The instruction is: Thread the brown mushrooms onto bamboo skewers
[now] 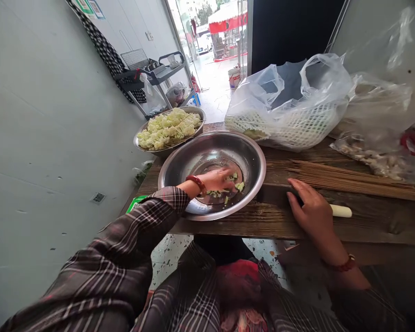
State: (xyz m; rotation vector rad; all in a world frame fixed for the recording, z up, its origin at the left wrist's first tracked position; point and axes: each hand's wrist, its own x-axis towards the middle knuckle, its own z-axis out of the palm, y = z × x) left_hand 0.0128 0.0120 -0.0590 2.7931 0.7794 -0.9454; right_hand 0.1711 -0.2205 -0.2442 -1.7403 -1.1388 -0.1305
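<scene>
A large metal basin stands on the wooden table, with small pale green vegetable pieces scattered over its bottom. Inside it, my left hand reaches down over the pieces; its fingers are blurred, and whether they grip anything is hidden. My right hand rests near the table's front edge with fingers extended, over a knife whose pale handle sticks out to the right. The dark blade lies partly under the fingers, pointing toward the basin.
Behind the basin, a second bowl is heaped with cauliflower florets. Thin wooden skewers lie right of centre. Plastic bags with net-wrapped produce stand at the back, and another bag sits at the right. A wall rises on the left.
</scene>
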